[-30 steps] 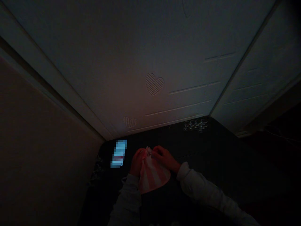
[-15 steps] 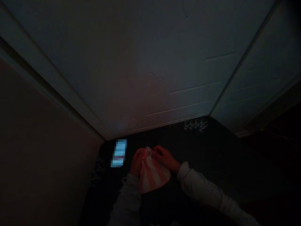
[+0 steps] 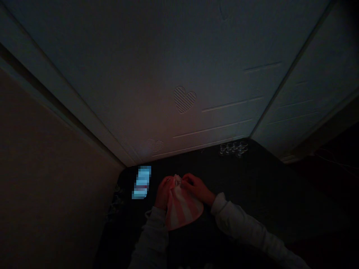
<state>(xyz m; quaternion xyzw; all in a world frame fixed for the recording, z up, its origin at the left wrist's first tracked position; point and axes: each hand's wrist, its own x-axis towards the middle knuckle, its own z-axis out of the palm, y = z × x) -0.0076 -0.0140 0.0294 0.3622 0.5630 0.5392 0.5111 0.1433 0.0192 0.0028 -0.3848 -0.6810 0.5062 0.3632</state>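
In the dim light both my hands meet over a red-and-white striped cloth (image 3: 183, 211), gathered at the top and hanging in folds toward me. My left hand (image 3: 162, 192) closes on its upper left side. On the other side, my right hand (image 3: 198, 188) has bent fingers pinching the cloth's upper right part. Between the fingertips a small pale, shiny thing (image 3: 177, 182) shows; the cloth and fingers partly cover it, and I cannot tell what it is.
Several small clear stemmed glasses (image 3: 234, 148) stand at the dark table's (image 3: 241, 179) back right. A blurred, glowing phone-like object (image 3: 141, 183) is left of my hands. Faint glassware (image 3: 114, 201) lines the left edge. A pale panel with heart reliefs (image 3: 184, 99) rises behind.
The hands and cloth keep nearly the same place and hold. The light on the wall and cloth has shifted slightly.
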